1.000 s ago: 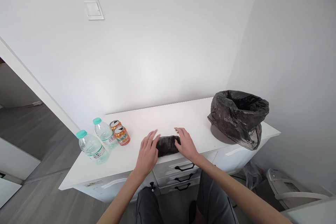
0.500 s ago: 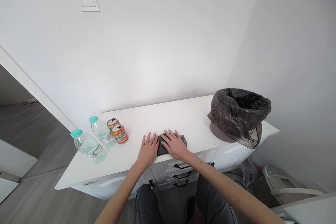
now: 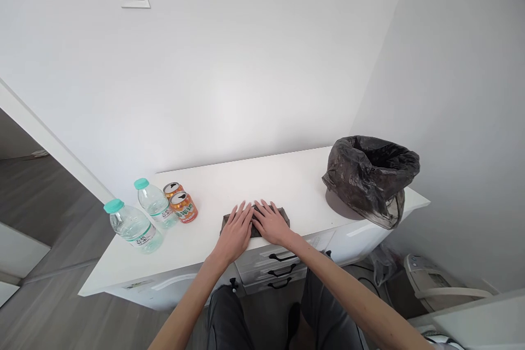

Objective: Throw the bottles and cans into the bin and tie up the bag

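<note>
A dark folded cloth (image 3: 283, 216) lies near the front edge of the white cabinet top (image 3: 229, 178). Both palms rest on it: my left hand (image 3: 237, 232) on its left part, fingers stretched out, and my right hand (image 3: 270, 224) flat on its right part with fingers spread. The fingertips of the two hands nearly meet. Part of the cloth is hidden under them.
Two clear bottles with teal caps (image 3: 137, 228) (image 3: 155, 203) and two orange cans (image 3: 184, 208) (image 3: 172, 188) stand at the left. A bin lined with a black bag (image 3: 361, 175) stands at the right. Drawers with black handles (image 3: 283, 272) are below.
More of the dark cloth shows at the left, now extending past my left hand. My left hand has come closer to my right hand. The view has shifted slightly.
</note>
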The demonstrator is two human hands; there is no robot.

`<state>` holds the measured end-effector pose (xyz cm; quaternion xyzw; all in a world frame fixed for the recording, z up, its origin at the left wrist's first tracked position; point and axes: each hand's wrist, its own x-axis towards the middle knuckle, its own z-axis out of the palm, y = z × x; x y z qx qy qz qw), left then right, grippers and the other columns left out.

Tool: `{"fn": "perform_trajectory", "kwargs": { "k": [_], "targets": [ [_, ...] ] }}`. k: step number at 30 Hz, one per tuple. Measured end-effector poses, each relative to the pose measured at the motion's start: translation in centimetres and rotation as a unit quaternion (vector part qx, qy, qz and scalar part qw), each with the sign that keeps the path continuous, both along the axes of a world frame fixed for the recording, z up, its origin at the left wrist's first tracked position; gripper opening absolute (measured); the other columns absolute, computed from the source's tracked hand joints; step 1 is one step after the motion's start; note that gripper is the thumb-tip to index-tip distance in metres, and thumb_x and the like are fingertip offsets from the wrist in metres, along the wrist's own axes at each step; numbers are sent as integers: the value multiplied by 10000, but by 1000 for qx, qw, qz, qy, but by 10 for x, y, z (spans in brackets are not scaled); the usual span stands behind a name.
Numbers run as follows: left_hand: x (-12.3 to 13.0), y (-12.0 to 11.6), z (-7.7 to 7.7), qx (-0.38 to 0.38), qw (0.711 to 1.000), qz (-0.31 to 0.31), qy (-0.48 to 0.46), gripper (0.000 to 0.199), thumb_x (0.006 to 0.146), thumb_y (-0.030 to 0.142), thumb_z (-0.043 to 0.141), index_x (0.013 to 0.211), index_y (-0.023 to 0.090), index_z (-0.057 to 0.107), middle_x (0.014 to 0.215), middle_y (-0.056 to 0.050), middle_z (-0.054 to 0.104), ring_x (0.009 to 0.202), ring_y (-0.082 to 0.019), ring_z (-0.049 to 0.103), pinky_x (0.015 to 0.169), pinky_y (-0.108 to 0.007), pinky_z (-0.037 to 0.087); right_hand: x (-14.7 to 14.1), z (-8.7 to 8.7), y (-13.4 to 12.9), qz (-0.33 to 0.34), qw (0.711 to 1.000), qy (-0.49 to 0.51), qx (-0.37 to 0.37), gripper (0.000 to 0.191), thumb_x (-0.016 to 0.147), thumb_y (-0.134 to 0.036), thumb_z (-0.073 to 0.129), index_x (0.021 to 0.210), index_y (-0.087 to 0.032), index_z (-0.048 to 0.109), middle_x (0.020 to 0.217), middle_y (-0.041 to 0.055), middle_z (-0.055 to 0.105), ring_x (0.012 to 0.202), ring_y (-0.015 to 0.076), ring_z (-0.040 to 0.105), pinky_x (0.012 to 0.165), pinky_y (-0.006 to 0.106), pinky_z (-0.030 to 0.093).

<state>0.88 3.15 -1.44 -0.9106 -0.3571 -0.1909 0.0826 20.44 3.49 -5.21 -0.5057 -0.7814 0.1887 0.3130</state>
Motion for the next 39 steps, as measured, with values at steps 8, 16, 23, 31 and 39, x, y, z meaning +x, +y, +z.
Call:
{"fn": "perform_trajectory", "kwargs": {
  "k": [8,16,23,31,39],
  "targets": [
    [-35,-4,-25,-61,998,-3,23,644,1080,434,378,1668,280,164,1714,-78,271,1605,-270,169,1289,-563,237,-24,6,-52,-64,998,19,21,547,1058,-499,428,1587,-358,429,1710,5,260,1607,335,121,1277,646,-76],
    [-88,-2,-16,-120,990,63,-42,515,1097,376,323,1598,267,365,1701,-52,324,1587,-209,253,1296,-481,276,-37,4,-55,-59,998,25,-18,550,1031,-576,470,1541,-375,505,1691,14,291,1585,390,191,1262,700,2],
    [-93,-9,-17,-113,982,105,-110,487,1090,409,337,1534,236,440,1643,-87,434,1551,-229,350,1255,-489,362,-6,5,-41,-53,998,9,-15,551,1045,-579,409,1545,-367,503,1684,-6,309,1584,351,218,1283,644,33],
    [-91,-7,-22,-104,982,119,-105,481,1083,431,351,1491,214,485,1618,-93,471,1539,-240,376,1251,-493,373,26,1,-30,-132,968,-202,-74,699,1058,-642,176,1665,-300,224,1750,31,52,1603,399,-6,1239,700,-2],
    [-91,-11,-20,-76,981,134,-117,465,1065,455,392,1433,218,547,1537,-103,567,1475,-263,477,1207,-501,432,-54,-9,-63,-126,976,-171,-44,785,1018,-724,165,1670,-290,217,1753,94,12,1586,466,-17,1212,729,30]
  ]
}}
